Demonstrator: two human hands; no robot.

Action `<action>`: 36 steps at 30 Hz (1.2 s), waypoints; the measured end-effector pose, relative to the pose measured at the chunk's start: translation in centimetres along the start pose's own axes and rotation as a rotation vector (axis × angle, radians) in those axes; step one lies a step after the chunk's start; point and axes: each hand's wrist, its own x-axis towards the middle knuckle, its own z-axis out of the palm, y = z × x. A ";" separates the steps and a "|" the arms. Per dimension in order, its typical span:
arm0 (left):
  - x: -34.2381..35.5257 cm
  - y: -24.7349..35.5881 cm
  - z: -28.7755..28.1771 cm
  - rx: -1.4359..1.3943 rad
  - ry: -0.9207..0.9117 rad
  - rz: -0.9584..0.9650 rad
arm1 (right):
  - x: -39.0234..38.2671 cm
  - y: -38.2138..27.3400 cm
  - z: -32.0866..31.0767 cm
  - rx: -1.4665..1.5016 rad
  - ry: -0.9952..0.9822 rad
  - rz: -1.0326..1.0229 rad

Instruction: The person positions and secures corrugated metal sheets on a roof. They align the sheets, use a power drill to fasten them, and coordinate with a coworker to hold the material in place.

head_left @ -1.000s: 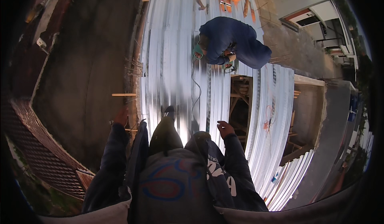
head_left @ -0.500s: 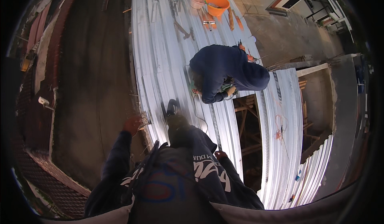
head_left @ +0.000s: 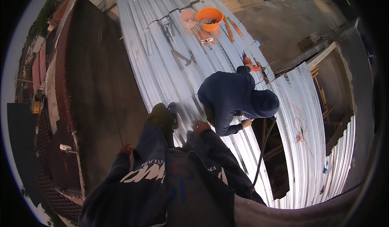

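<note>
My right hand (head_left: 200, 127) is over the corrugated metal sheets (head_left: 158, 64), near my raised knee and beside a crouching co-worker (head_left: 227, 93). Its fingers are too small and dark to make out, and nothing clearly shows in it. Low at my left side, my left hand (head_left: 126, 149) hangs beside my leg, its fingers blurred. The co-worker, in a dark blue hooded top, reaches one hand to an orange and black power tool (head_left: 247, 60) on the sheets. The co-worker's other hand (head_left: 246, 123) is by the edge of an opening.
An orange bucket (head_left: 209, 18) and a pink bucket (head_left: 188, 19) stand farther up the sheets, with a hammer (head_left: 183, 57) below them. An opening (head_left: 273, 154) shows beams underneath. A dark cable (head_left: 263, 146) runs past my right arm. Left lies a lower dark surface (head_left: 101, 85).
My right hand has moved forward and left toward the co-worker; my left has dropped back toward my side. The co-worker's arm has stretched toward the orange tool. The view has shifted.
</note>
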 end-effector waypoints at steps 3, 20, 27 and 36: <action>9.2 4.4 -2.4 0.081 0.012 0.161 | 4.8 -2.5 -2.0 0.068 0.026 0.048; 65.9 55.0 -24.4 -0.025 -0.121 0.570 | 32.0 -4.7 -6.6 0.320 0.252 0.591; 77.5 64.7 -26.3 0.186 -0.165 0.685 | 40.6 -9.9 -12.3 0.363 0.302 0.601; 92.0 79.4 -27.6 0.634 -0.063 0.904 | 53.4 -14.6 -19.6 0.334 0.246 0.185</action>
